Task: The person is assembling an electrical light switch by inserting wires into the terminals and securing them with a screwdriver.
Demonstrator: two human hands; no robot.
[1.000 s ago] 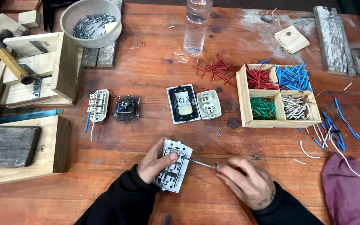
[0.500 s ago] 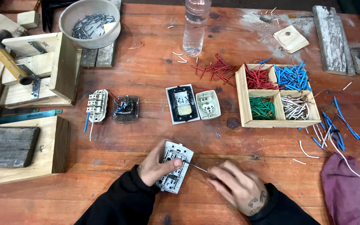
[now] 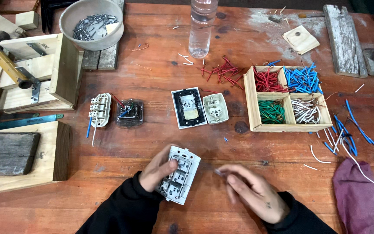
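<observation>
My left hand (image 3: 156, 171) grips a white switch module (image 3: 182, 178), back side up and tilted on the wooden table (image 3: 152, 78). To its right, my right hand (image 3: 249, 193) is curled around a thin screwdriver (image 3: 218, 172). The tool is blurred, and its tip sits a short way from the module's right edge. Both arms wear black sleeves.
Past the hands lie a black-framed switch plate (image 3: 188, 108), a white socket insert (image 3: 215, 108), a white terminal module (image 3: 100, 109) and a dark module (image 3: 130, 112). A partitioned wooden box (image 3: 288, 128) holds coloured wire pieces. Also present: a bottle (image 3: 202, 26), a nail bowl (image 3: 91, 21), a purple cloth (image 3: 362, 199).
My right hand has drawn the screwdriver slightly back from the module, and the left hand has shifted the module a little.
</observation>
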